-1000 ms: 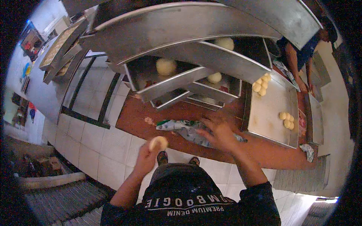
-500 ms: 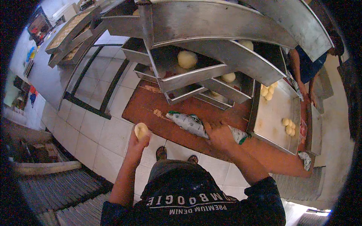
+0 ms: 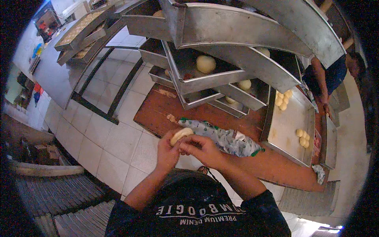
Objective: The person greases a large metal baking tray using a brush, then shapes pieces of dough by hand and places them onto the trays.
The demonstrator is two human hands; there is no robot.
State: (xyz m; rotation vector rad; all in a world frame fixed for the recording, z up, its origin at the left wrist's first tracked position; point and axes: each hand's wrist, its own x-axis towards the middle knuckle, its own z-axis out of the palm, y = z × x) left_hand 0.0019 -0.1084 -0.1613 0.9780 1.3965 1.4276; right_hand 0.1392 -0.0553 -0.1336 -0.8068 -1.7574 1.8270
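Note:
My left hand (image 3: 167,153) is closed around a pale, flattened piece of dough (image 3: 181,135), held just over the near edge of the reddish-brown table. Right beside it, my right hand (image 3: 203,151) has its fingers bunched together against the dough's near side; whatever they pinch is hidden. Beyond my right hand lies a long, crumpled plastic bag (image 3: 233,139), whitish with green marks and green ends. Its contents cannot be made out clearly.
Deep metal trays (image 3: 217,81) are stacked crosswise ahead, some holding a dough ball (image 3: 206,64). On the right, a shallow metal tray (image 3: 290,125) bears clusters of small dough balls (image 3: 303,138). Another person's arm (image 3: 321,81) reaches in beyond it. Ridged trays (image 3: 67,197) lie lower left.
My right hand has left the plastic bag and come left to the dough. My left hand has brought the dough rightward. The bag now shows along its full length.

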